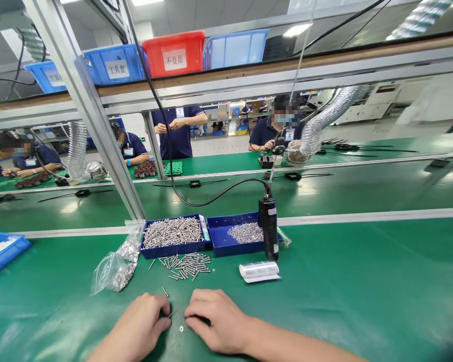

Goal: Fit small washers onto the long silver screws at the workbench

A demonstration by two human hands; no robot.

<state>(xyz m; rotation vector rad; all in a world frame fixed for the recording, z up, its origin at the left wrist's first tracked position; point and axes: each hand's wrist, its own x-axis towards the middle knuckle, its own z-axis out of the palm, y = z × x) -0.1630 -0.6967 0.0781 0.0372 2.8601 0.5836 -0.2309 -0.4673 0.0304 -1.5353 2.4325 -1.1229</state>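
Left hand [145, 318] pinching a screw [172, 314] between thumb and forefinger, right hand [216, 320] curled, hold unclear

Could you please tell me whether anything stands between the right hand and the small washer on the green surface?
Nothing visible does: only bare green surface separates the right hand from the small washer. A loose screw lies off to the left, just past the left hand, outside that gap.
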